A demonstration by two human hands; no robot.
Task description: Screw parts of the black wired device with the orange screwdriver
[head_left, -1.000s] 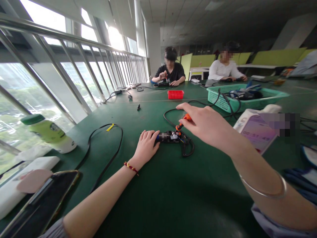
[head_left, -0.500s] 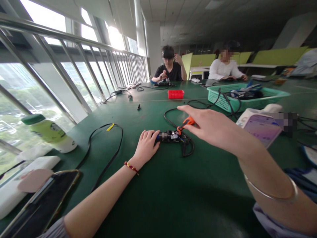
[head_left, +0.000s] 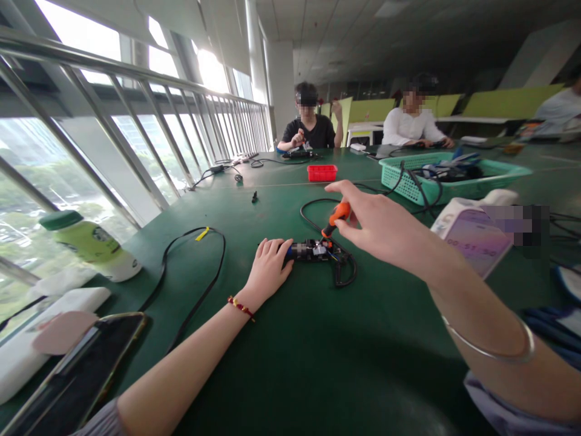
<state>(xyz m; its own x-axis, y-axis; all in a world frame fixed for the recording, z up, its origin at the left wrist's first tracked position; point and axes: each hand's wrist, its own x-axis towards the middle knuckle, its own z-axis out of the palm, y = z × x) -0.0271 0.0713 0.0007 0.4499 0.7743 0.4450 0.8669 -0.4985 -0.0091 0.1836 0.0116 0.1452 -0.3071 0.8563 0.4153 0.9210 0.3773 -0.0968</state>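
Note:
My left hand [head_left: 269, 266] lies over the blue end of a black cylindrical device [head_left: 303, 250], its fingers wrapped on it against the green table [head_left: 290, 351]. The device's right part is open, with small metal parts and thin wires showing, and a black cable loops beside it. Above that part, my right hand [head_left: 370, 224] grips an orange and black screwdriver [head_left: 338, 217] between thumb and fingers. The screwdriver is tilted, and its tip points down at the open part; whether it touches cannot be made out.
A red box [head_left: 322, 174] and a teal basket [head_left: 454, 181] of cables stand further back. At right leans a phone [head_left: 476, 239]; at left are a green bottle [head_left: 91, 245] and a dark phone [head_left: 82, 375]. Other people sit across the table.
The screwdriver stands more upright, and my right hand has shifted slightly left with its index finger raised. My left hand has not moved. The person opposite has moved a raised hand outward.

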